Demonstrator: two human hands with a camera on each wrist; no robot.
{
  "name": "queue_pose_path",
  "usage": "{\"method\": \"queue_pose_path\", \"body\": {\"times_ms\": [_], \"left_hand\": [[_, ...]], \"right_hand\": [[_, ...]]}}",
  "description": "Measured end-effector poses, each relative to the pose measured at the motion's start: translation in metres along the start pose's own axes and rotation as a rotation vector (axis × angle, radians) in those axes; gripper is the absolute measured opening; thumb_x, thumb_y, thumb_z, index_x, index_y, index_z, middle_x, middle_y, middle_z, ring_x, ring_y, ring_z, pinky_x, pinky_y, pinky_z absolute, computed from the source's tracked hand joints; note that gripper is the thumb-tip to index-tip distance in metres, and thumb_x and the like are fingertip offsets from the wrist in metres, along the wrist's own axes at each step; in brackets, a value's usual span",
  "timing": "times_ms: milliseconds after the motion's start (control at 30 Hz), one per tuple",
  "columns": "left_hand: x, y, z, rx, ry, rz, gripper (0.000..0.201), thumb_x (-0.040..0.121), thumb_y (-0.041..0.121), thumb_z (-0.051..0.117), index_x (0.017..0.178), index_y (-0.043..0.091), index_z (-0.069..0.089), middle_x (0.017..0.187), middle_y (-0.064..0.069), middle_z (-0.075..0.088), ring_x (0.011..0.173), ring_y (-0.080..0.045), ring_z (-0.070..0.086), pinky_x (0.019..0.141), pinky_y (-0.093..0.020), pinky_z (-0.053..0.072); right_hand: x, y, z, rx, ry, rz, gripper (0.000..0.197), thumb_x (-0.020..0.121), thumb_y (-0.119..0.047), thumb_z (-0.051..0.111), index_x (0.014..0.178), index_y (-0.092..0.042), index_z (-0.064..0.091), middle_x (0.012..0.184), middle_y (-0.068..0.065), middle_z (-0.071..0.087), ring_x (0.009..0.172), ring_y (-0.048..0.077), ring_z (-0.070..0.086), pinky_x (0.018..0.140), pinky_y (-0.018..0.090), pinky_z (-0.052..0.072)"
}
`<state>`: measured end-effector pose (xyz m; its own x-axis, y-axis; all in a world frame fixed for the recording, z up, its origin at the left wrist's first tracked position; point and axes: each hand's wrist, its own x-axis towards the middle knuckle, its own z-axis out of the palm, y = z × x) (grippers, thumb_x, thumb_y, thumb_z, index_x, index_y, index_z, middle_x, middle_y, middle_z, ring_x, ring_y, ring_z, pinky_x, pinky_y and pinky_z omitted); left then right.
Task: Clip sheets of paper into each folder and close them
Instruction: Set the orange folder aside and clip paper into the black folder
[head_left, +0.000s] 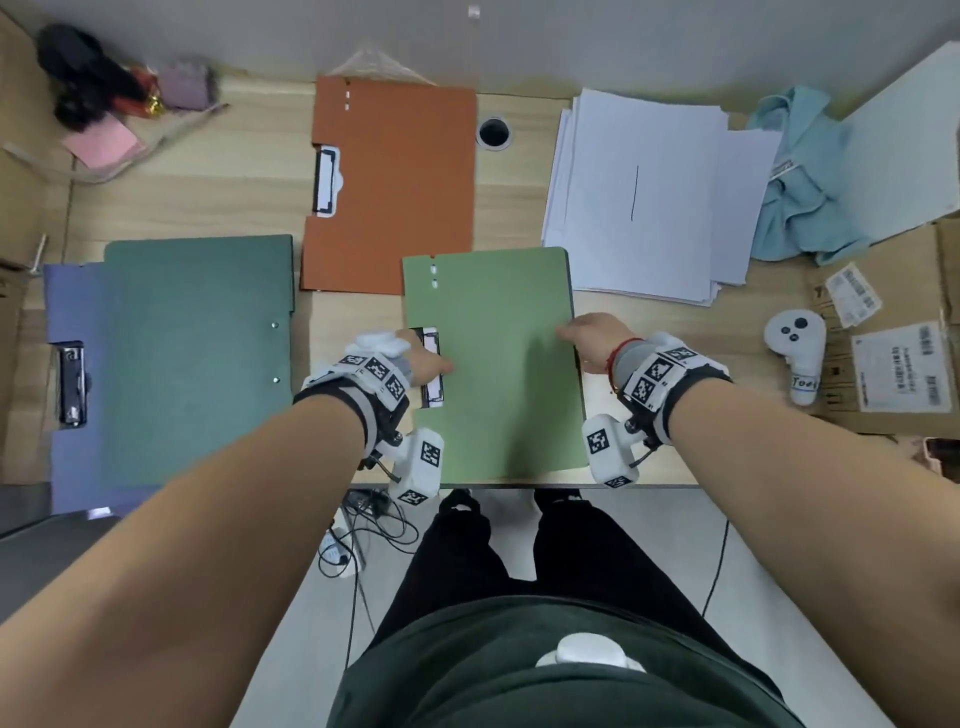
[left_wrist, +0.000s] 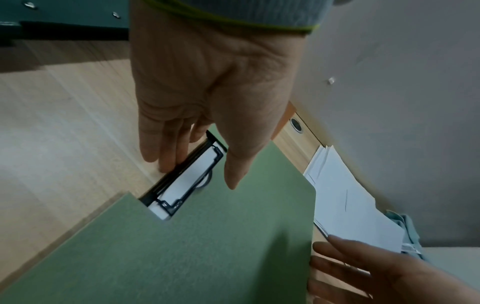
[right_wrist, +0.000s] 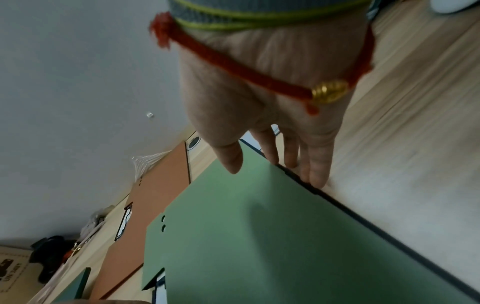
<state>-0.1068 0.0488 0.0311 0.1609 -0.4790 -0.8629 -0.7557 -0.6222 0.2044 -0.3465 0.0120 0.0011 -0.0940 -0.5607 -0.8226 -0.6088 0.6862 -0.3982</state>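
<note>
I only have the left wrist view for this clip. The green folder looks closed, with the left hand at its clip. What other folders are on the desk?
Observer: Three. An orange folder lies behind it, and to the left a dark green folder lies on a purple folder.
Operator: What is the other hand doing?
Observer: The right hand has its thumb on the green folder, with straight fingers down against its right edge.
Operator: Is the orange one shut?
Observer: Yes. Its cover lies flat and its clip shows through the notch.
</note>
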Motion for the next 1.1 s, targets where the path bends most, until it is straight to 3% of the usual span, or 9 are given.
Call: {"method": "queue_pose_path", "body": {"times_ms": [167,333,433,467,567,700,833,967,1100], "left_hand": [[0.014,-0.006,-0.003,-0.11,-0.059,-0.038,0.057,0.094,0.045,0.059,0.126,-0.003,0.052,0.117,-0.012,0.06,0.11,-0.031,0.06,0.1,-0.04,0.051],[0.031,-0.015,-0.009,-0.424,0.067,0.016,0.057,0.093,0.043,0.057,0.137,0.008,0.047,0.136,-0.015,0.055,0.118,-0.037,0.057,0.099,-0.051,0.05],[0.02,-0.008,-0.032,-0.489,0.156,0.11,0.055,0.097,0.031,0.057,0.144,0.006,0.041,0.146,-0.014,0.047,0.13,-0.035,0.048,0.106,-0.045,0.043],[0.019,-0.007,-0.042,-0.485,0.183,0.127,0.051,0.099,0.028,0.055,0.143,0.006,0.042,0.142,-0.014,0.05,0.129,-0.033,0.047,0.106,-0.042,0.041],[0.021,-0.008,-0.078,-0.536,0.221,0.172,0.027,0.099,0.029,0.055,0.12,0.012,0.054,0.107,-0.008,0.059,0.106,-0.026,0.051,0.093,-0.039,0.042],[0.027,-0.006,-0.121,-0.546,0.328,0.179,0.048,0.089,0.046,0.061,0.121,0.01,0.062,0.115,-0.014,0.063,0.096,-0.024,0.056,0.099,-0.044,0.046],[0.043,-0.009,-0.159,-0.475,0.334,0.076,0.065,0.087,0.049,0.066,0.133,0.004,0.057,0.134,-0.017,0.06,0.119,-0.035,0.058,0.107,-0.044,0.043],[0.06,-0.013,-0.174,-0.378,0.314,0.035,0.064,0.088,0.043,0.069,0.138,0.007,0.054,0.134,-0.013,0.06,0.117,-0.032,0.06,0.102,-0.037,0.046],[0.078,-0.018,-0.176,-0.206,0.292,-0.04,0.074,0.088,0.044,0.069,0.144,0.005,0.042,0.14,-0.015,0.054,0.124,-0.033,0.055,0.101,-0.037,0.044]], "right_hand": [[0.005,-0.01,0.002,0.038,0.004,0.008,0.039,0.089,-0.028,0.063,0.12,-0.006,0.055,0.112,0.009,0.059,0.105,0.028,0.059,0.087,0.039,0.056],[0.013,-0.012,0.003,0.058,-0.053,-0.007,0.031,0.084,-0.029,0.068,0.106,-0.007,0.064,0.1,0.013,0.066,0.086,0.027,0.062,0.09,0.045,0.056],[0.012,-0.025,0.005,0.041,-0.059,-0.026,0.029,0.086,-0.03,0.068,0.105,-0.01,0.062,0.095,0.009,0.06,0.082,0.023,0.055,0.082,0.038,0.054],[0.011,-0.031,0.004,0.032,-0.056,-0.035,0.029,0.087,-0.033,0.068,0.107,-0.013,0.059,0.096,0.007,0.059,0.084,0.023,0.054,0.085,0.039,0.054],[0.01,-0.052,0.005,0.069,-0.111,-0.04,0.037,0.087,-0.038,0.069,0.115,-0.017,0.056,0.108,0.002,0.061,0.094,0.022,0.058,0.084,0.037,0.055],[0.015,-0.08,0.006,0.169,-0.178,-0.061,0.036,0.085,-0.027,0.073,0.113,-0.007,0.062,0.117,0.012,0.068,0.105,0.031,0.066,0.091,0.044,0.055],[0.041,-0.118,0.009,0.248,-0.083,-0.136,0.044,0.081,-0.026,0.073,0.112,0.002,0.058,0.119,0.021,0.066,0.111,0.037,0.065,0.092,0.056,0.053],[0.051,-0.152,0.012,0.23,-0.005,-0.208,0.005,0.089,-0.021,0.068,0.089,-0.021,0.063,0.113,0.009,0.07,0.106,0.028,0.067,0.097,0.047,0.052],[0.068,-0.174,0.022,0.233,0.012,-0.189,0.013,0.091,-0.016,0.066,0.083,-0.024,0.061,0.114,0.01,0.07,0.105,0.03,0.067,0.096,0.05,0.052]]}}
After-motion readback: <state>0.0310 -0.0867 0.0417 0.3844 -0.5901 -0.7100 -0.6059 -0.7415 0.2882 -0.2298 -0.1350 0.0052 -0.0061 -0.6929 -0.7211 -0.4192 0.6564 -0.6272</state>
